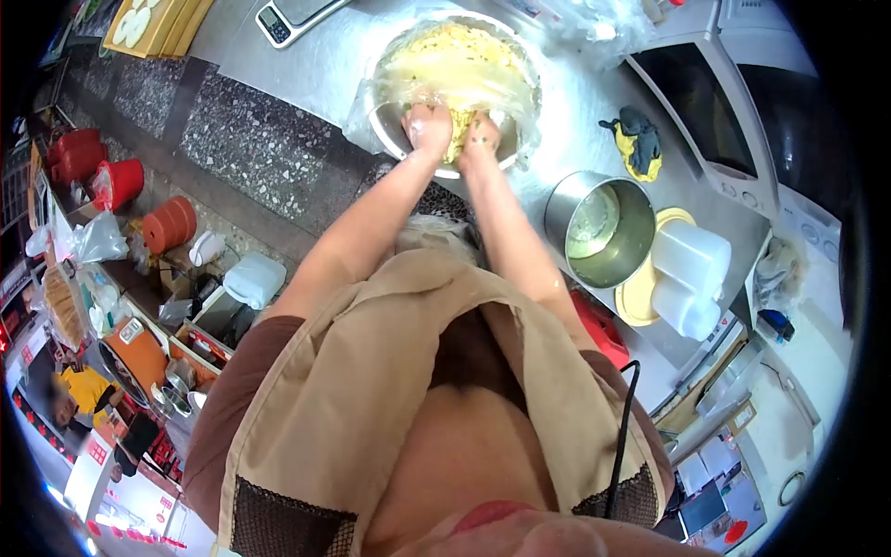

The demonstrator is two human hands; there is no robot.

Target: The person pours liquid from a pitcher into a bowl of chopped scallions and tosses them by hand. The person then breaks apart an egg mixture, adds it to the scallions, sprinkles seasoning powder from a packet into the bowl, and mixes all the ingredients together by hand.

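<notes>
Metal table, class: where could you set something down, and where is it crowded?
Bare patches show between the scale and the bowl, and between the bowl and the grey-and-yellow bundle. Crowded: the pot and plastic containers stand close together.

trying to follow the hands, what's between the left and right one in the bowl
In the head view, small yellow food pieces lie between the left hand and right hand.

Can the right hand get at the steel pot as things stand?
Probably yes: the steel pot stands uncovered beside the right forearm, with nothing visible between. The right hand would first have to leave the metal bowl.
</notes>
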